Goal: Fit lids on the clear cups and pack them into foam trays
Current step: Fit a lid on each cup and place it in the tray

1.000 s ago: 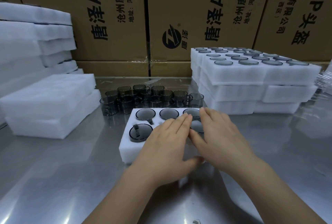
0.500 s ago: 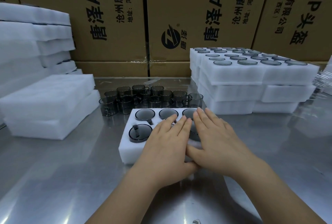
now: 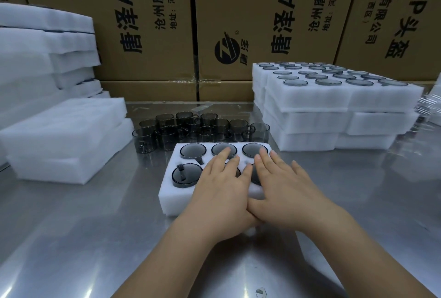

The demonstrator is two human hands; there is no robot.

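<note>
Two hands, ours, lie flat on the foam tray [image 3: 171, 199] at the near middle of the steel table [image 3: 71, 238]: the left hand [image 3: 222, 192] and the right hand [image 3: 284, 190] rest side by side, fingers straight and slightly spread, gripping nothing, thumbs touching at the tray's near edge. Under our palms are the centre and right front pockets, their cups mostly hidden; we judge that we are pressing them down to seat them. At the front left a lidded cup [image 3: 187, 174] stands a little proud of the foam, a small tab showing on its lid. Beyond it the back-row cups [image 3: 193, 150], three with lids on, sit flush in their pockets, our fingertips reaching the middle and right ones. This tray looks full, all six pockets, and we reckon only the seating and the setting aside remain for it. Just behind the tray a cluster of loose cups [image 3: 202, 128] stands upright, apparently without lids, so plenty of fitting and packing is left. To the left lie blank foam blocks [image 3: 64, 135] in stacks; to the right packed trays [image 3: 334, 97] are piled in layers, lids showing on top. Cardboard cartons [image 3: 148, 23] wall off the far side
</note>
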